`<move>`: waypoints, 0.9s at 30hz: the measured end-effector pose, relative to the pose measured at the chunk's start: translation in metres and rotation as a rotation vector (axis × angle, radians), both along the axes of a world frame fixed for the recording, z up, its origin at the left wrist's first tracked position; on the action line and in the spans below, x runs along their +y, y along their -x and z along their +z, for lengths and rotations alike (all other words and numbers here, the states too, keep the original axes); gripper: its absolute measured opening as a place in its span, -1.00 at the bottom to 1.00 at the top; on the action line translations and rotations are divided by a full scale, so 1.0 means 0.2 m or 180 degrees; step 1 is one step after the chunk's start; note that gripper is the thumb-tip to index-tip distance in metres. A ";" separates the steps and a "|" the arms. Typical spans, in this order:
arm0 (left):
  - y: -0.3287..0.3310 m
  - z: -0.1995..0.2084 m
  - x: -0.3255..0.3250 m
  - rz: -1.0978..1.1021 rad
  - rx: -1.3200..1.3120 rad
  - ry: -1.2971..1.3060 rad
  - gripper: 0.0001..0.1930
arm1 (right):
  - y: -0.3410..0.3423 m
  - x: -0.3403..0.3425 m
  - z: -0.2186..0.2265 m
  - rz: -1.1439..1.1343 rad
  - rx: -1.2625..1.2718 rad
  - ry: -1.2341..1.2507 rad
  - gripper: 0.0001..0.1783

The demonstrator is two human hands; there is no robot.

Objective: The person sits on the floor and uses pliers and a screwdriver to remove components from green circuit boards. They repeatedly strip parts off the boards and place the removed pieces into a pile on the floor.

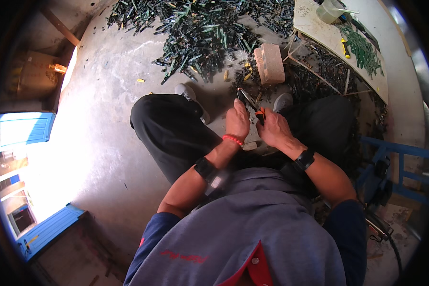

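Note:
In front of my lap, my right hand (pixel 275 127) is closed round a hand tool with an orange-and-black handle (pixel 260 114). Its slim metal end points up and left toward my other hand; I cannot make out the exact kind of tool. Close beside it, my left hand (pixel 237 120) is closed, thumb upward, on a thin dark strip (pixel 241 96) that meets the tool's metal end. Beyond both hands, a pinkish brick block (pixel 270 64) stands on the floor between the loose pieces and my right shoe (pixel 283 101).
A large heap of dark green and black strips (pixel 200 38) covers the floor ahead. At the right, a low pale table (pixel 314 24) bears a plastic jug (pixel 327 11), a yellow-handled tool (pixel 345 48) and green strips (pixel 362 50). Blue metal framing (pixel 400 150) stands behind my right elbow.

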State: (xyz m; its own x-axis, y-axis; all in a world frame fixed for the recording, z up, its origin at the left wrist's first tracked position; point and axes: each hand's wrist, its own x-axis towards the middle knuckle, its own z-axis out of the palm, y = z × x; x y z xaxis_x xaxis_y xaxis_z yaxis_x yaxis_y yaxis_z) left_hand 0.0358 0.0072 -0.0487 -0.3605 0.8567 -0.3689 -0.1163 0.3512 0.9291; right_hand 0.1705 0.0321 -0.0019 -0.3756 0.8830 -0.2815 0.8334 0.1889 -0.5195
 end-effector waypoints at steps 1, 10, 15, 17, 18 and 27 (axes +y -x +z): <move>0.00 0.00 0.00 0.0067 -0.0324 -0.0017 -0.38 | -0.01 0.01 0.00 0.0065 -0.0134 -0.0077 -0.64; 0.10 0.19 -0.01 -0.0449 -0.2340 0.1228 -0.48 | -0.21 0.21 -0.02 0.0882 -0.0431 -0.1038 -0.62; 0.04 0.13 -0.03 -0.0236 -0.1459 0.0425 -0.43 | -0.13 0.02 -0.07 -0.0254 0.1524 0.1654 -0.87; 0.05 0.10 -0.02 -0.0353 -0.1148 0.0263 -0.39 | -0.09 -0.04 0.05 -0.1222 0.2815 0.3898 -0.92; 0.06 0.11 -0.02 -0.0416 -0.0993 0.0196 -0.36 | -0.10 -0.05 0.09 -0.1160 0.3055 0.4173 -0.91; 0.09 0.17 0.01 -0.0300 -0.2317 0.0515 -0.42 | -0.19 -0.04 0.08 -0.0340 0.1671 0.1657 -0.82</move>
State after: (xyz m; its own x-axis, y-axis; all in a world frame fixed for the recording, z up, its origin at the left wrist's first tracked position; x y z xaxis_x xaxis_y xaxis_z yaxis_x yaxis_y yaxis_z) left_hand 0.0186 0.0088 -0.0137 0.0949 0.7867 -0.6100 -0.6442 0.5157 0.5649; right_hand 0.2086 0.0239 0.0133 -0.4955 0.7237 -0.4804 0.4512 -0.2582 -0.8543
